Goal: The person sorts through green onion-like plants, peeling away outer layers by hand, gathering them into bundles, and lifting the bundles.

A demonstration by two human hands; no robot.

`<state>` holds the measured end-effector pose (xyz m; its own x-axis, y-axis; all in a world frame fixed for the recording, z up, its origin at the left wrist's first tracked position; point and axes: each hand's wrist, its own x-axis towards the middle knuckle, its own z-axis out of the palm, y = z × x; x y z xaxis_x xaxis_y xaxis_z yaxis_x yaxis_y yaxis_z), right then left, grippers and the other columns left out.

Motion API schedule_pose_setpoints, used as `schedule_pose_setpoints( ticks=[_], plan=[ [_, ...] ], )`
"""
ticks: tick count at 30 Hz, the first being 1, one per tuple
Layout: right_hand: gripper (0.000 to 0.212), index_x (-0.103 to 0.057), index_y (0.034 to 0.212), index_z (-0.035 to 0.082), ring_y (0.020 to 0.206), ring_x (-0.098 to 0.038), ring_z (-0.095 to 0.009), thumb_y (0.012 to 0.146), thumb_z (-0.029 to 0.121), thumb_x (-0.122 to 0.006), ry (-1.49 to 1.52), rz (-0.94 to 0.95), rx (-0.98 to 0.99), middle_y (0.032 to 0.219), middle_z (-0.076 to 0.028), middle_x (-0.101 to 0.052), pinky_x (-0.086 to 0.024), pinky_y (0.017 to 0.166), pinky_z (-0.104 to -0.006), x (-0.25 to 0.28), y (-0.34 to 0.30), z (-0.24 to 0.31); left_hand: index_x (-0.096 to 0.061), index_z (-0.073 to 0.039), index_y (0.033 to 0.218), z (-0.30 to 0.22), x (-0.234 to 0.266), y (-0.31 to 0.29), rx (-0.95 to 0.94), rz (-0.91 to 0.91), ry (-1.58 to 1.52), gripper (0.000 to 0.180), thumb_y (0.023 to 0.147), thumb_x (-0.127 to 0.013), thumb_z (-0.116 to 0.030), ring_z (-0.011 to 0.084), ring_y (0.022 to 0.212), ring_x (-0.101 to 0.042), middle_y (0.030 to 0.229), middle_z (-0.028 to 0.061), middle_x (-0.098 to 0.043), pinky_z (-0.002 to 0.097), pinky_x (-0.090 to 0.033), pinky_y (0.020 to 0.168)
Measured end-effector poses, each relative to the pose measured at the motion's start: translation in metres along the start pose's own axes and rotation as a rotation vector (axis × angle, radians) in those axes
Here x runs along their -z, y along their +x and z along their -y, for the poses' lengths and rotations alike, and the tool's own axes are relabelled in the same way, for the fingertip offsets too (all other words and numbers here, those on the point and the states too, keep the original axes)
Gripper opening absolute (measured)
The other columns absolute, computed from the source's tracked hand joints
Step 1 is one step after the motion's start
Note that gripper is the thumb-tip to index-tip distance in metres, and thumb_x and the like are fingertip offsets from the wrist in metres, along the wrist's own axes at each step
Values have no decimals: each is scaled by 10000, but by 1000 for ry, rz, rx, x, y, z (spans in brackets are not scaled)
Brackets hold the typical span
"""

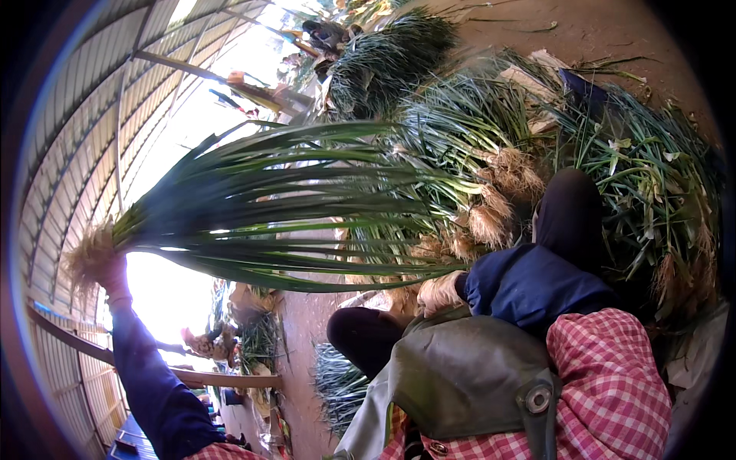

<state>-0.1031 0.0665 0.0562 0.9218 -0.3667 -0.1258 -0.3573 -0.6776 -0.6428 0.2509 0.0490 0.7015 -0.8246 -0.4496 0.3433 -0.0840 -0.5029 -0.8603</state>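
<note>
We're pinching the green bunch (276, 195) by its roots (86, 257), left grip (115, 274); right grip (440, 294) sitting near its far end, can't tell closure.

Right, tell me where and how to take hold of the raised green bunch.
The raised green bunch is probably best gripped at its stem bases, just beside the roots, coming from the person's left. It gathers narrowly there, while the leaves fan out loosely to the right. The left hand holds that end.
</note>
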Motion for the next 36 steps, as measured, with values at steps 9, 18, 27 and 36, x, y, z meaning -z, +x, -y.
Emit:
schedule_pose_setpoints(
  ticks=[9, 18, 27, 36],
  plan=[
    [388, -648, 1102, 36, 1005, -624, -250, 881, 353, -625, 313, -45, 347, 1052, -113, -675, -479, 870, -380, 31, -48, 69, -531, -287, 1273, -60, 1, 3, 34, 303, 54, 431, 842, -533, -270, 203, 1190, -498, 1172, -16, -587, 435, -327, 1084],
    [372, -663, 1093, 49, 765, -691, -152, 966, 365, -514, 868, -123, 413, 961, -117, -710, -530, 651, -241, 197, -148, 139, -537, -228, 1272, -100, 68, 19, -111, 0, -192, 461, 821, -535, -133, 138, 1087, -517, 1005, -30, -584, 397, -277, 1120],
    [626, -445, 1370, 35, 1206, -535, -232, 885, 380, -640, 322, -871, 618, 1282, -208, -550, -479, 944, -308, 328, -72, 133, -632, -244, 1053, -138, 94, 62, -115, -332, -408, 217, 836, -629, -239, 155, 967, -508, 907, -27, -534, 373, -362, 1077],
    [495, -589, 1157, -32, 795, -654, -148, 872, 365, -666, 1143, -24, 652, 954, -95, -660, -554, 728, -241, 304, -9, 154, -653, -158, 891, -179, 139, 103, -85, -567, -730, 184, 709, -664, -184, 210, 879, -607, 944, 51, -645, 372, -462, 915]
  ],
)
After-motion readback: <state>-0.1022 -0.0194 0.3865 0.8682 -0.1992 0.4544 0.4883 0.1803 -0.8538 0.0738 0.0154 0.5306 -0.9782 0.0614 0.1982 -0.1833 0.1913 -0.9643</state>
